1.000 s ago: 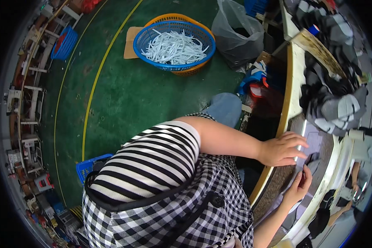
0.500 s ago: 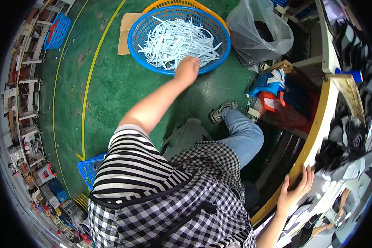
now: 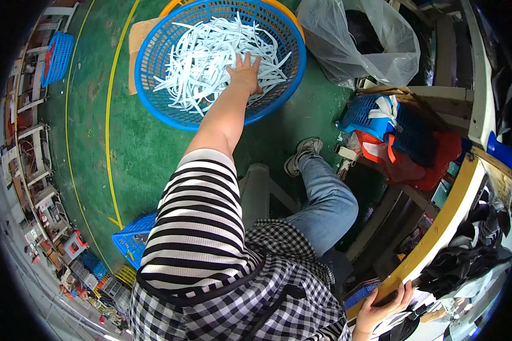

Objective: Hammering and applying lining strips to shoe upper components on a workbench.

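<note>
A round blue plastic basket (image 3: pixel 144 94) holds a tangled heap of narrow white strips (image 3: pixel 196 65). My left hand (image 3: pixel 246 77) reaches into the basket near its right side. Its fingers are spread over the strips, with the palm side hidden. At the lower right, my right hand (image 3: pixel 388 307) rests over the edge of a workbench (image 3: pixel 438 233), with its fingers apart and nothing seen in them. Black and grey cut pieces (image 3: pixel 463 264) lie on the bench just beyond that hand.
A clear plastic bag (image 3: pixel 389 62) stands right of the basket. Below it, a smaller blue basket (image 3: pixel 361 113) and red bags (image 3: pixel 418 165) sit beside the bench. A blue crate (image 3: pixel 132 238) is at my left. Another blue basket (image 3: pixel 60 57) is far left.
My left hand has moved from the basket's near rim onto the strips, and its closed fingers have spread. My right hand stays on the bench edge. The whole view has shifted.
</note>
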